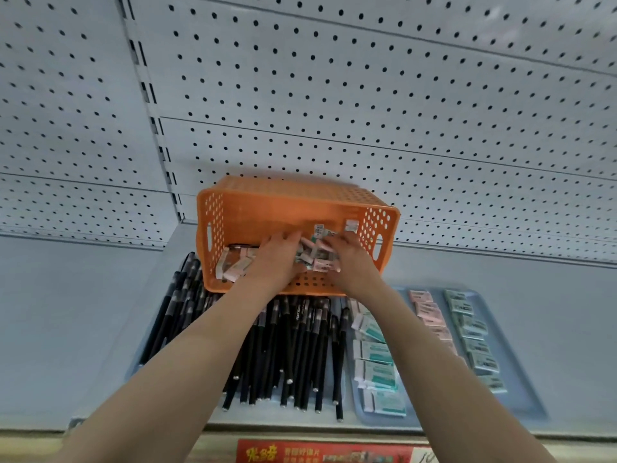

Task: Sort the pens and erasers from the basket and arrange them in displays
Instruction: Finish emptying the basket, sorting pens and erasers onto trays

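The orange basket (300,202) is tilted open towards us above the black pens (293,345), so one rough rake could spill its erasers (233,265) onto those sorted pens. Both arms stretch forward into it. The left hand (277,252) lies flat-fingered on the pile; the right hand (350,259) curls in, but I can't tell whether it's gripping anything.

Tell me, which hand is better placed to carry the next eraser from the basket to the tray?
The right hand, probably. Both are in the basket among the erasers, but the tray lies to the right, on that hand's side; the left hand would have to cross the pens.
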### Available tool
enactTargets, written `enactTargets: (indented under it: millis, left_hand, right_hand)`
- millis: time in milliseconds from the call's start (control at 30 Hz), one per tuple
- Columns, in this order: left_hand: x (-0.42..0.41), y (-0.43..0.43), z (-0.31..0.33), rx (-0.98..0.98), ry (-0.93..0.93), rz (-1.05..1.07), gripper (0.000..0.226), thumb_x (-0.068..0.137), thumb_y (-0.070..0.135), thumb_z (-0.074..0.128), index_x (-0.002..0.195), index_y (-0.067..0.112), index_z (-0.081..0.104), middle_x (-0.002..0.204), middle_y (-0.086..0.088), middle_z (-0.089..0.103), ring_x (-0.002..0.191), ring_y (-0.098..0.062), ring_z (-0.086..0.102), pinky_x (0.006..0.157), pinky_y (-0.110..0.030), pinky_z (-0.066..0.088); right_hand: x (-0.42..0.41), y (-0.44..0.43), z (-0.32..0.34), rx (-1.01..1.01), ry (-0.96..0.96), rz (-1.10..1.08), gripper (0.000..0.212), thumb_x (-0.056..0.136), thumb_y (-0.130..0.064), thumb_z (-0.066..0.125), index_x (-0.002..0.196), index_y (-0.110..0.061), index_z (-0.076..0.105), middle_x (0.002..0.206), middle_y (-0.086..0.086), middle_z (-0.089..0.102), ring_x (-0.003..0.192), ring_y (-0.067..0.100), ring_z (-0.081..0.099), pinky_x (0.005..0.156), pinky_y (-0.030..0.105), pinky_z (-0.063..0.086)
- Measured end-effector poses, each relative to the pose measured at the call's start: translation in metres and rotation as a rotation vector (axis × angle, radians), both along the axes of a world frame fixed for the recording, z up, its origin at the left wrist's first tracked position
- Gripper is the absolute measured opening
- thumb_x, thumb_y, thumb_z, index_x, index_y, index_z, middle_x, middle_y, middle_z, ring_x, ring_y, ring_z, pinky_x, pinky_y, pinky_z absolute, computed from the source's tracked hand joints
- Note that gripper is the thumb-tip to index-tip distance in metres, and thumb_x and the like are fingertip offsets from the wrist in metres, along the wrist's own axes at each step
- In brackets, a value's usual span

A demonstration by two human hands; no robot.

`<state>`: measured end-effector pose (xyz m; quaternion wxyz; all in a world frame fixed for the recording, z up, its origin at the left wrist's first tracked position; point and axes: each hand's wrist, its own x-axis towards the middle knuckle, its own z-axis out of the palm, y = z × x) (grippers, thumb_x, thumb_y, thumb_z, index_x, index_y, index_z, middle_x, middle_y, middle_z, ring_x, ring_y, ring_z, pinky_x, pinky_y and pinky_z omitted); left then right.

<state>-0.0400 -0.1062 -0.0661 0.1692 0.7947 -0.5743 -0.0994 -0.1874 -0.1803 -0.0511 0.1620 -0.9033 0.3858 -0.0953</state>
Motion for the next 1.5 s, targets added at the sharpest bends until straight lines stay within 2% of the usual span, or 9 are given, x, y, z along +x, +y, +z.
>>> enactTargets:
  millis: [267, 400, 600, 900, 1000, 1100, 1200, 1300, 1500]
  left_hand:
    - [0.007, -0.006, 0.010, 0.043, 0.053, -0.027, 0.055, 0.080, 0.028, 0.076, 0.124, 0.019, 0.044, 0.127, -0.009, 0.047, 0.111, -0.031, 0.051, 0.085, -0.036, 0.041]
    - [0.008, -0.011, 0.008, 0.069, 0.031, -0.053, 0.060, 0.082, 0.023, 0.073, 0.135, 0.018, 0.045, 0.142, -0.014, 0.038, 0.121, -0.036, 0.049, 0.101, -0.042, 0.042]
    - [0.008, -0.012, 0.005, -0.011, 0.030, -0.061, 0.033, 0.090, 0.013, 0.059, 0.122, 0.013, 0.057, 0.133, -0.014, 0.045, 0.117, -0.035, 0.050, 0.094, -0.040, 0.042]
    - [0.002, -0.015, 0.006, -0.115, 0.742, 0.070, 0.062, 0.075, 0.049, 0.072, 0.131, 0.036, 0.051, 0.132, 0.006, 0.051, 0.121, -0.013, 0.047, 0.098, -0.031, 0.040]
    - [0.002, -0.012, 0.010, -0.208, 1.003, 0.093, 0.050, 0.079, 0.042, 0.076, 0.124, 0.033, 0.056, 0.116, 0.011, 0.062, 0.102, -0.002, 0.058, 0.079, -0.017, 0.046]
    - [0.002, -0.010, 0.006, -0.272, 1.092, 0.176, 0.043, 0.079, 0.034, 0.078, 0.117, 0.028, 0.059, 0.108, 0.008, 0.064, 0.095, -0.003, 0.060, 0.070, -0.015, 0.044]
    - [0.004, -0.006, 0.003, -0.302, 1.229, 0.207, 0.040, 0.076, 0.024, 0.079, 0.108, 0.016, 0.057, 0.101, -0.003, 0.064, 0.097, -0.018, 0.063, 0.076, -0.030, 0.051]
    - [0.006, -0.003, 0.003, -0.356, 1.292, 0.193, 0.031, 0.074, 0.021, 0.079, 0.097, 0.021, 0.058, 0.099, -0.006, 0.063, 0.103, -0.026, 0.062, 0.090, -0.043, 0.051]
    - [0.003, 0.005, 0.007, -0.357, 1.352, 0.314, 0.068, 0.072, 0.037, 0.084, 0.129, 0.019, 0.050, 0.119, -0.003, 0.064, 0.071, -0.014, 0.066, 0.066, -0.027, 0.053]
  right_hand:
    - [0.001, 0.002, -0.016, -0.014, -0.054, -0.013, 0.062, 0.081, -0.005, 0.064, 0.141, -0.011, 0.047, 0.150, 0.014, 0.037, 0.129, 0.036, 0.046, 0.107, 0.042, 0.040]
    - [0.007, 0.004, -0.018, -0.150, 0.191, -0.084, 0.065, 0.091, -0.014, 0.058, 0.148, -0.026, 0.029, 0.152, 0.006, 0.030, 0.132, 0.036, 0.037, 0.108, 0.045, 0.038]
    - [0.015, 0.003, -0.012, -0.098, 0.201, -0.190, 0.043, 0.097, -0.013, 0.050, 0.139, -0.016, 0.038, 0.132, 0.020, 0.038, 0.107, 0.038, 0.058, 0.090, 0.041, 0.049]
    - [0.019, 0.010, -0.007, 0.024, -0.352, -0.125, 0.044, 0.082, -0.003, 0.067, 0.123, -0.017, 0.063, 0.115, 0.010, 0.066, 0.101, 0.026, 0.064, 0.084, 0.027, 0.047]
    - [0.023, 0.013, -0.001, 0.083, -0.447, -0.083, 0.052, 0.082, -0.007, 0.069, 0.131, -0.019, 0.054, 0.108, 0.005, 0.070, 0.091, 0.018, 0.067, 0.073, 0.018, 0.044]
    - [0.028, 0.014, 0.001, 0.123, -0.487, -0.065, 0.053, 0.084, -0.012, 0.069, 0.132, -0.016, 0.046, 0.107, 0.005, 0.069, 0.087, 0.020, 0.068, 0.069, 0.021, 0.045]
    - [0.026, 0.015, -0.004, 0.206, -0.516, 0.002, 0.048, 0.085, -0.010, 0.066, 0.130, -0.017, 0.049, 0.112, 0.003, 0.070, 0.098, 0.017, 0.068, 0.086, 0.034, 0.054]
    - [0.023, 0.016, 0.000, 0.271, -0.579, 0.074, 0.044, 0.087, -0.006, 0.062, 0.128, -0.019, 0.053, 0.109, -0.004, 0.071, 0.100, 0.008, 0.066, 0.090, 0.028, 0.052]
    - [0.018, 0.018, 0.012, 0.555, -0.724, -0.028, 0.029, 0.101, -0.009, 0.047, 0.126, -0.013, 0.061, 0.118, 0.000, 0.067, 0.103, 0.010, 0.068, 0.094, 0.027, 0.052]
